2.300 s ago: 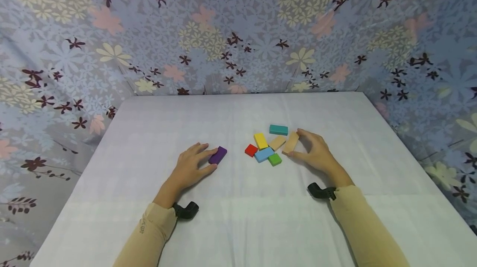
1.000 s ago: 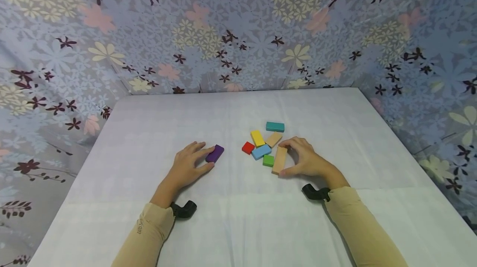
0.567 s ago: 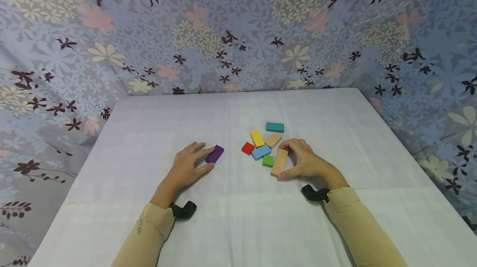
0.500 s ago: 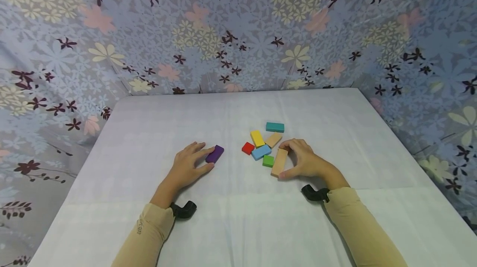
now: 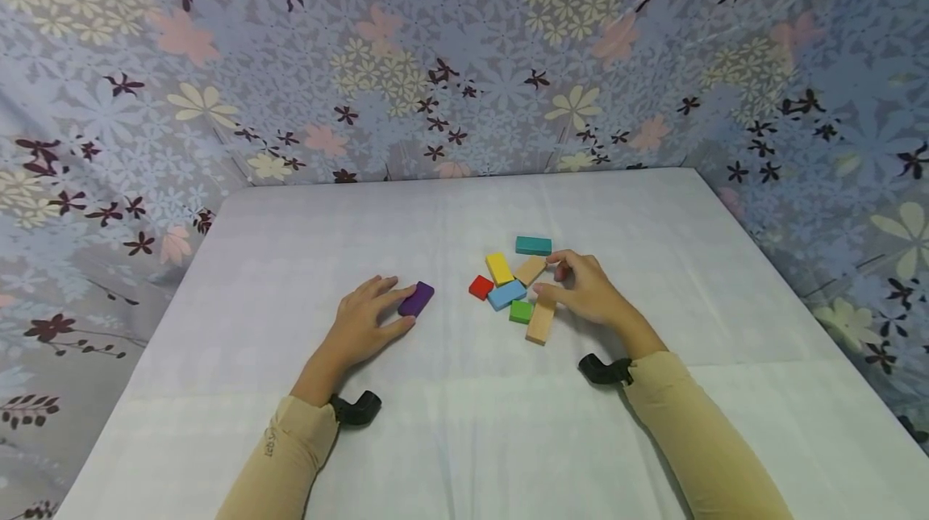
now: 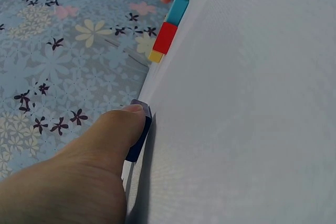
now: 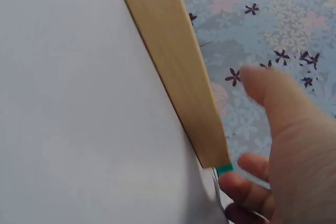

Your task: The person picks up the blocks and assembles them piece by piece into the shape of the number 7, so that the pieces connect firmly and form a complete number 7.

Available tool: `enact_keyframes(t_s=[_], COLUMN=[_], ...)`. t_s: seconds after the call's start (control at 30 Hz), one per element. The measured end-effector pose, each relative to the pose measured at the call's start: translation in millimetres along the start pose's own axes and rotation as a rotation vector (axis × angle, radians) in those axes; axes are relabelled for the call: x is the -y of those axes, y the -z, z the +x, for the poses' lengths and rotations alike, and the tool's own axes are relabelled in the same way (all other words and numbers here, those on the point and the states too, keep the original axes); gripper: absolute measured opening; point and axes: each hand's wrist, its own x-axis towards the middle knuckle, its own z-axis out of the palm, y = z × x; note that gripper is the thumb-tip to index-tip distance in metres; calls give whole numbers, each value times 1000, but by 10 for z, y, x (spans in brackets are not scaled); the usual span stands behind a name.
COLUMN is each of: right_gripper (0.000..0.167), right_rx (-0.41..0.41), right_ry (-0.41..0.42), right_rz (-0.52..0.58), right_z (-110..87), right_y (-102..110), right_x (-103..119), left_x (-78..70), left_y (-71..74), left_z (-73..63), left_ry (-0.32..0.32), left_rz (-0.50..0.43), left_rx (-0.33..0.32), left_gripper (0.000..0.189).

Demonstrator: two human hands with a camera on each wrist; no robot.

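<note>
In the head view my left hand (image 5: 366, 318) pinches a purple block (image 5: 417, 299) between thumb and fingers on the white cloth. The left wrist view shows the thumb pressed against that block's end. My right hand (image 5: 586, 288) hovers at the right of a group of blocks, its thumb and fingers apart with nothing between them. Below its thumb lies the long plain wooden block (image 5: 540, 324), its far end hidden. Fingertips are right at the smaller plain wooden block (image 5: 531, 270). In the right wrist view the thumb stands clear of the long wooden block (image 7: 176, 72).
Beside the wooden blocks lie a green block (image 5: 520, 311), a light blue block (image 5: 506, 294), a red block (image 5: 481, 287) and a yellow block (image 5: 499, 268). A teal block (image 5: 533, 246) lies behind them. Floral cloth (image 5: 464, 60) hangs beyond the table's far edge.
My right hand first brought the long wooden block leftward and nearer, beside the green block, then let go and moved toward the smaller wooden block. The left hand keeps its place.
</note>
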Motion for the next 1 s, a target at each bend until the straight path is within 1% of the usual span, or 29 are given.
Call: enact_keyframes(t_s=[0.13,0.27,0.47,0.67,1.0], right_gripper=[69,73,71,67,67], right_rx=[-59,-83,-68,-65,-52], right_ry=[-26,-31,-28,-36,-66], right_rz=[-41,-81,-131,-135,-138], right_z=[59,109,153,173,190], right_y=[-48,-90,-109,-105,-95], right_x=[36,63,97,109,103], left_x=[7,8,4,0,19], left_y=[4,10,18,30,41], left_z=[2,8,16,25,28], left_ry=[2,1,1,1,6], left_rz=[-3,-11,-12,-14,-13], left_rx=[0,1,10,9,22], left_gripper=[54,54,54,54,54])
